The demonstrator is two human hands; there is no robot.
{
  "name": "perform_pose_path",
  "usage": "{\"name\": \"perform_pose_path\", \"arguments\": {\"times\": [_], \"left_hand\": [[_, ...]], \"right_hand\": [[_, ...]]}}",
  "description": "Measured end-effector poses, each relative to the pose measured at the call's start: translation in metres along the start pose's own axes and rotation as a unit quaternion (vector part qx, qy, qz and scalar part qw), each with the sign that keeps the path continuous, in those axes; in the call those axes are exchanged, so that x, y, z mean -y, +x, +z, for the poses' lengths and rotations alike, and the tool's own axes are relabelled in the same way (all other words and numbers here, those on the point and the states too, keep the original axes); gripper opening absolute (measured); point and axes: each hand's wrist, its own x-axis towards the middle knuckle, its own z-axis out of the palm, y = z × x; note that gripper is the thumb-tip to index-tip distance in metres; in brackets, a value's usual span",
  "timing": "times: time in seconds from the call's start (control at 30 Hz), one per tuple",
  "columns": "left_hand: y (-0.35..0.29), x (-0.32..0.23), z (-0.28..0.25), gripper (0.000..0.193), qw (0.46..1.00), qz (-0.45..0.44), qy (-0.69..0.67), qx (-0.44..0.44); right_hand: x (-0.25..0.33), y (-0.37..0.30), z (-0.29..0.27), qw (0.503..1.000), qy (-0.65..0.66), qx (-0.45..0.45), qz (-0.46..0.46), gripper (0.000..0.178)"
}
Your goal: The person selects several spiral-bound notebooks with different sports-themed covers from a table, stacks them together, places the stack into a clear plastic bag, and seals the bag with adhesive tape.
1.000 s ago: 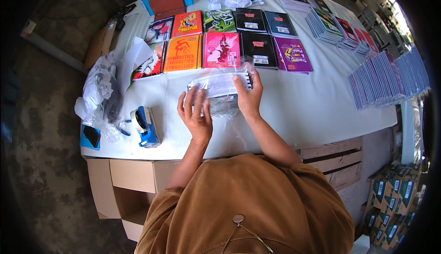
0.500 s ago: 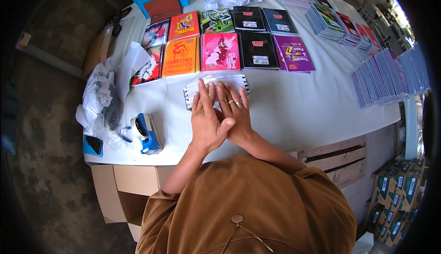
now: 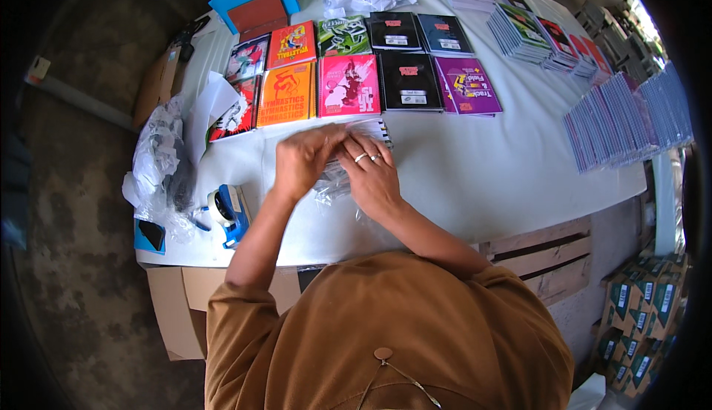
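A bundle of spiral-bound notebooks (image 3: 377, 129) lies on the table in front of me, mostly hidden under both hands. Crinkled clear plastic film (image 3: 331, 187) hangs out at its near side. My right hand (image 3: 371, 178) rests on the bundle with its fingers stretched out and two rings showing. To its left, my left hand (image 3: 300, 161) is raised at the bundle's left part, its fingers bent together and slightly blurred; what they pinch, if anything, is hidden.
Beyond the bundle lie two rows of colourful notebooks (image 3: 349, 85). A blue tape dispenser (image 3: 231, 216) stands at the left, near crumpled plastic (image 3: 156, 150). Notebook stacks (image 3: 610, 123) line the right side. Below the table's front edge is an open cardboard box (image 3: 175, 311).
My left hand has gone from lying flat beside the right to a bent, raised pose further left. Clear film now shows at the bundle's near side. The right hand stays on the bundle.
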Motion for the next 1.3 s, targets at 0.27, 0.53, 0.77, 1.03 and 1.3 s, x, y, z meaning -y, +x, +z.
{"name": "perform_pose_path", "arguments": {"times": [0.27,0.53,0.77,1.03,1.3], "left_hand": [[-0.064,-0.007,0.031,0.018,0.986,0.103,0.064,-0.116],[-0.141,0.059,-0.075,0.035,0.883,-0.265,0.265,-0.283],[-0.233,0.15,-0.128,0.031,0.663,-0.716,-0.212,-0.047],[-0.3,0.097,-0.108,0.017,0.688,-0.446,-0.553,-0.147],[-0.133,0.043,-0.085,0.028,0.777,-0.438,-0.185,-0.413]], "right_hand": [[-0.004,-0.004,0.003,0.962,0.205,-0.162,0.074,0.028],[-0.02,-0.012,0.008,0.981,0.144,-0.129,-0.021,0.013],[-0.018,-0.011,0.007,0.98,0.152,-0.121,-0.039,0.017],[-0.016,-0.009,0.008,0.981,0.139,-0.132,-0.037,0.016],[-0.024,-0.011,0.011,0.983,0.137,-0.12,-0.036,0.014]]}}
